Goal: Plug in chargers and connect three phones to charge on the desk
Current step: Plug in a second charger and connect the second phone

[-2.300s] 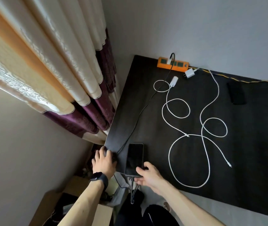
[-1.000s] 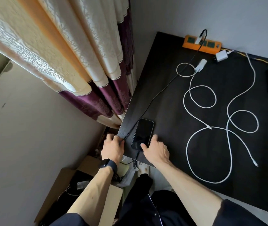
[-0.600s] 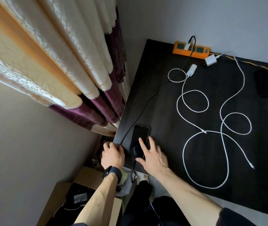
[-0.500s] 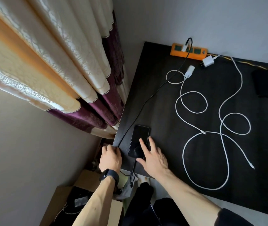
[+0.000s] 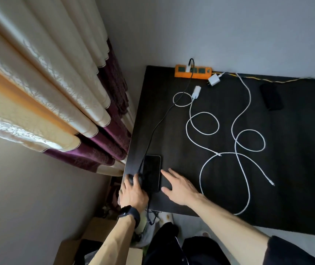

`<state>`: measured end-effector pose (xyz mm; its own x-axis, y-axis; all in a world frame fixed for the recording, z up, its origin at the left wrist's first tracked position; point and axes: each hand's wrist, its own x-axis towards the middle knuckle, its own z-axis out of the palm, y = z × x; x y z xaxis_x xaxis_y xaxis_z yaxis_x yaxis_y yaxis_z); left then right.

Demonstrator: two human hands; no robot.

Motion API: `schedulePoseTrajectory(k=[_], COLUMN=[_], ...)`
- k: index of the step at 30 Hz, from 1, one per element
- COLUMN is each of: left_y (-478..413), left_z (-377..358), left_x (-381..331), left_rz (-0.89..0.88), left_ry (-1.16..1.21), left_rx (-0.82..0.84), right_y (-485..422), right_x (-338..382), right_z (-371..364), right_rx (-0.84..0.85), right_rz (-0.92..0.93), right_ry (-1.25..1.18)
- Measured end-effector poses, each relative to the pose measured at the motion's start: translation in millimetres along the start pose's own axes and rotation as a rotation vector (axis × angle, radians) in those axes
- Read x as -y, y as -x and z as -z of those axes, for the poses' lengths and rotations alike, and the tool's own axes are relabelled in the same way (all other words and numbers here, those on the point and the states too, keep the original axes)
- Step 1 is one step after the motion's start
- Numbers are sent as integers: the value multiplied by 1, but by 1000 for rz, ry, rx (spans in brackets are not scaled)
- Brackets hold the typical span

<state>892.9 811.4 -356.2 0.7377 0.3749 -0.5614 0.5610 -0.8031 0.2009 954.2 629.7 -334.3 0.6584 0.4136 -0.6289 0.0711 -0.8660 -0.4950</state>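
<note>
A dark phone (image 5: 151, 173) lies face up near the desk's front left corner. A black cable (image 5: 164, 119) runs to it from the orange power strip (image 5: 193, 70) at the back. My left hand (image 5: 133, 192) rests on the corner just left of the phone with its fingers over the black cable; I cannot see whether they grip it. My right hand (image 5: 179, 186) lies flat and open on the desk right of the phone. Two white chargers (image 5: 196, 92) (image 5: 213, 80) lie unplugged near the strip, and their white cables (image 5: 235, 150) loop across the desk. A second dark phone (image 5: 271, 96) lies at the back right.
The black desk (image 5: 296, 169) stands against a grey wall. Cream and purple curtains (image 5: 66, 104) hang close to its left edge. Cardboard boxes (image 5: 70, 249) and clutter sit on the floor below the left corner. The black cable's slack hangs off the front edge.
My left hand slid from the desk's corner edge up beside the phone, over the black cable. My right hand came off the phone and now lies to its right.
</note>
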Motion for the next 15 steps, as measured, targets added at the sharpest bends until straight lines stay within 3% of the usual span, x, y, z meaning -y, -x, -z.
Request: schedulePoseTrajectory(k=[10,15], left_y=[7,23], left_z=[45,41], left_x=[-158,-240], left_rz=[-551,-727], left_ry=[36,33], left_rx=[84,161], right_y=[120,172], right_x=[-74,-120], right_z=[77,102], right_rx=[-505,-737], right_rz=[-162,-292], right_ry=[-262,-388])
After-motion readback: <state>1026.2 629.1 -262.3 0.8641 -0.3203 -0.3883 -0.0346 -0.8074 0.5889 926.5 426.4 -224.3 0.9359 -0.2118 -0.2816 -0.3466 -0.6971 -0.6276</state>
